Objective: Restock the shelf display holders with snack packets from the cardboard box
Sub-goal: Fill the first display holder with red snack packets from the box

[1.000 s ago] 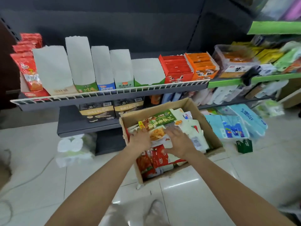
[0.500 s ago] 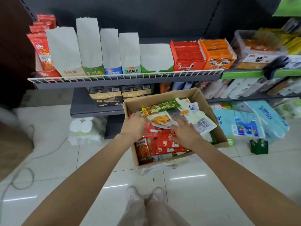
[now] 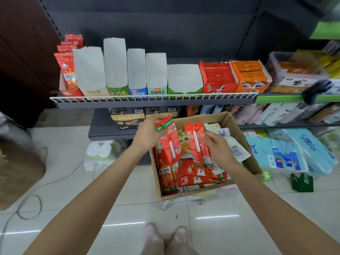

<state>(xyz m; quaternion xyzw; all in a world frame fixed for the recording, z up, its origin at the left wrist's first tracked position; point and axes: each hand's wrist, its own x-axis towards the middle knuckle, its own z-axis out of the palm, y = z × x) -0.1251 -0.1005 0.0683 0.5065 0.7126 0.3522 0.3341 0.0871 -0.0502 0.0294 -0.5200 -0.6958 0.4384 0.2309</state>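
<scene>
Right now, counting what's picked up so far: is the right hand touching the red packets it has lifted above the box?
Touching. The head view shows the right hand pinching the red packets by their edge, above the cardboard box.

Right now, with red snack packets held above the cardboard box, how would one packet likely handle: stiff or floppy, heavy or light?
Probably light: the left hand and right hand each hold several red snack packets by fingertip pinches. Likely semi-flexible: they hang fairly straight yet look like thin film. Their glossy wrappers may slip against each other.
</scene>
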